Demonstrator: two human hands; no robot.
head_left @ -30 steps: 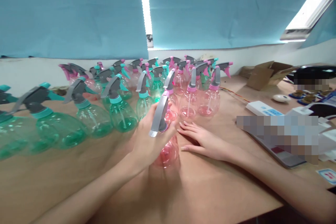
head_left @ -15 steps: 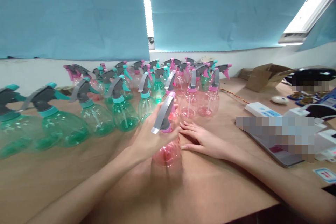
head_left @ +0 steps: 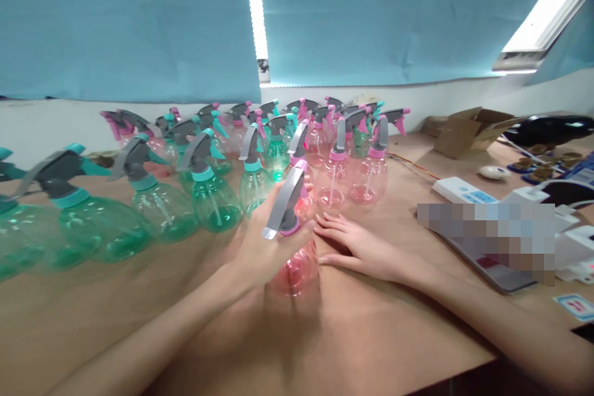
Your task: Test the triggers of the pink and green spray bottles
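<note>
A pink spray bottle (head_left: pixel 297 269) with a grey trigger head stands on the table in front of me. My left hand (head_left: pixel 264 238) is wrapped around it just below its collar, the fingertips partly hidden behind the spray head. To the right of this bottle my right hand (head_left: pixel 355 241) rests low by the table, fingers stretched out and holding nothing. Its fingertips come close to the bottle; whether they touch it I cannot tell. Just beyond the hands stand another pink spray bottle (head_left: pixel 331 182) and a green spray bottle (head_left: pixel 216 204).
Several green spray bottles (head_left: pixel 104 226) line the left side, with more pink and green ones behind. On the right are a white power strip (head_left: pixel 464 190), a white mouse (head_left: pixel 494 172), an open cardboard box (head_left: pixel 464 136) and a blurred-out flat object (head_left: pixel 487 241).
The view has turned slightly, so the bottles on the left sit a little further left. Both hands keep nearly the same pose, the left still around the pink bottle.
</note>
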